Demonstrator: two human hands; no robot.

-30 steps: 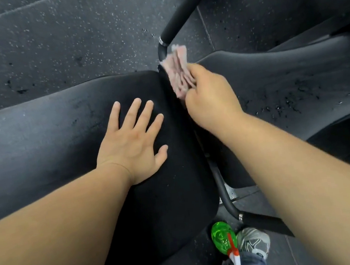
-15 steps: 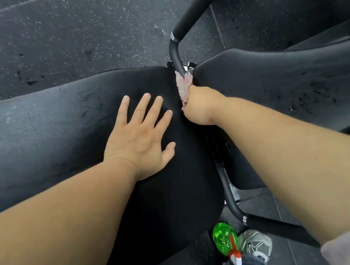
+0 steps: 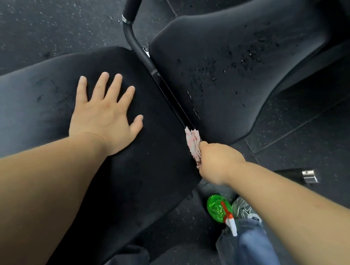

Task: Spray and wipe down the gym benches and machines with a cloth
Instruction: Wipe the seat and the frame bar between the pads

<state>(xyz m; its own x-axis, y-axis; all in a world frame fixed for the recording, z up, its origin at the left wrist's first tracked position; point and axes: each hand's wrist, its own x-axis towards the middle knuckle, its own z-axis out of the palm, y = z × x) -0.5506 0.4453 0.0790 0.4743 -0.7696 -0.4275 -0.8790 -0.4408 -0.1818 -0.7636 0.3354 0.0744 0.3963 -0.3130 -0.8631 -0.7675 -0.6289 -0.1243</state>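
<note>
Black bench pad (image 3: 30,103) bears a flat left hand (image 3: 104,119); neighbouring pad (image 3: 245,32) carries droplets (image 3: 227,64).

Bench (image 3: 31,107): no text, brand or number readable.
Spray bottle (image 3: 215,207): no label legible.
Cloth (image 3: 194,145): no lettering readable.

There are two black padded bench cushions (image 3: 19,104), one crumpled pink cloth (image 3: 194,145), one green plastic spray bottle (image 3: 215,208) and two bare hands (image 3: 104,119).

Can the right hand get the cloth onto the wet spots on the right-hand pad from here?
Probably yes. The right hand holds the cloth at the edge of that pad, and nothing lies between it and the droplets.
</note>
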